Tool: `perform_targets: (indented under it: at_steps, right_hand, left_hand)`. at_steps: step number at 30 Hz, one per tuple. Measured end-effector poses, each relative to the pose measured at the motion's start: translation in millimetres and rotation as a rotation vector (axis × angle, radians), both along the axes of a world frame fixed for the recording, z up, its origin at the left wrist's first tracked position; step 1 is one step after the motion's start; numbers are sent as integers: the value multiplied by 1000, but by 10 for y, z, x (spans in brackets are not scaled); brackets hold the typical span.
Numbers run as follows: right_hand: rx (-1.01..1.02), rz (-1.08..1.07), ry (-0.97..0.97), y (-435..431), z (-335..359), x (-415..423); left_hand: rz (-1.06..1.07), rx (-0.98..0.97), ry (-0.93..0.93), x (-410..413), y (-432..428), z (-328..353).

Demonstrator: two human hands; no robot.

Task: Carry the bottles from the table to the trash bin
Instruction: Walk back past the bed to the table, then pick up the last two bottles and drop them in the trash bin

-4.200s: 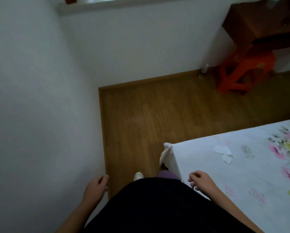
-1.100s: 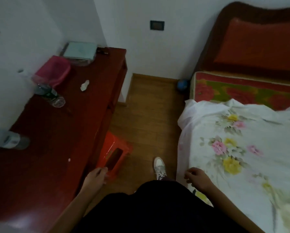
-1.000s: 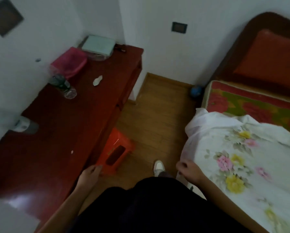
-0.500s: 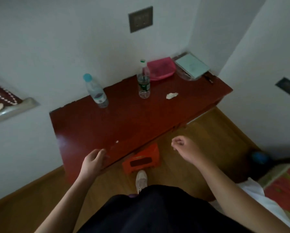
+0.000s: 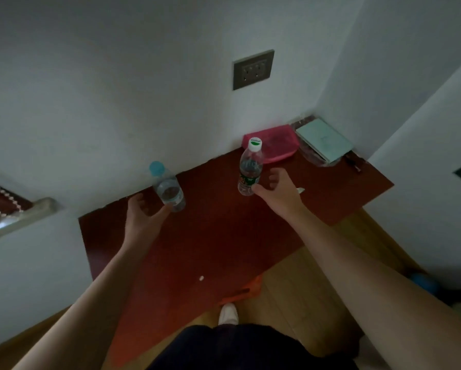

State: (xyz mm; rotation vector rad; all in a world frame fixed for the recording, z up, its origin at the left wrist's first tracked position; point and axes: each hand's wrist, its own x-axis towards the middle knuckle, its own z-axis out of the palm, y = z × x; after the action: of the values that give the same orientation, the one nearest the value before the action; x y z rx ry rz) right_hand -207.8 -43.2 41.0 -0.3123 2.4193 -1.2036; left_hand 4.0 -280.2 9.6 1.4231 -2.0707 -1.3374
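Two clear plastic bottles stand upright at the back of a dark red table (image 5: 224,236), close to the white wall. The blue-capped bottle (image 5: 168,188) is on the left. My left hand (image 5: 144,212) is spread just left of its base, thumb nearly touching it, not gripping. The bottle with a white cap and green label (image 5: 249,168) stands to the right. My right hand (image 5: 276,189) is open beside it, thumb at its base, fingers spread to its right. No trash bin is in view.
A pink pouch (image 5: 276,144) and a pale green box (image 5: 324,141) lie in the table's back right corner. An orange stool (image 5: 244,289) stands on the wooden floor under the table's front edge, near my shoe (image 5: 228,313). A wall socket (image 5: 253,69) sits above the table.
I have turned from the bed to face the table. Both hands rose from my sides and stretched forward, each arriving beside a bottle.
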Motion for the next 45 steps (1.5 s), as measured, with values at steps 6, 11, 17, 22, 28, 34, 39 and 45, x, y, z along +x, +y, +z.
perform_targets:
  at_steps: [6, 11, 17, 22, 28, 34, 39, 45]
  right_hand:
    - [-30, -23, 62, -433, 27, -262]
    - [15, 19, 87, -621, -3, -360]
    - [56, 41, 87, -659, -37, -403]
    - [3, 118, 82, -564, 77, -284]
    - [-131, 141, -21, -61, 80, 20]
    - [-179, 215, -94, 399, 39, 265]
    - [-172, 428, -116, 384, 94, 398]
    - [-153, 759, -167, 60, 78, 796]
  left_hand:
    - [-68, -7, -14, -356, -267, -138]
    - [-83, -33, 8, -428, -274, -157]
    - [-111, -60, 3, -427, -299, -173]
    - [-108, -49, 16, -370, -303, -134]
    - [-27, -32, 119, -129, -89, 10]
    - [117, 43, 205, 403, 410, 67]
    - [321, 46, 205, 903, 930, 207]
    - [600, -25, 171, 1753, 1680, 348]
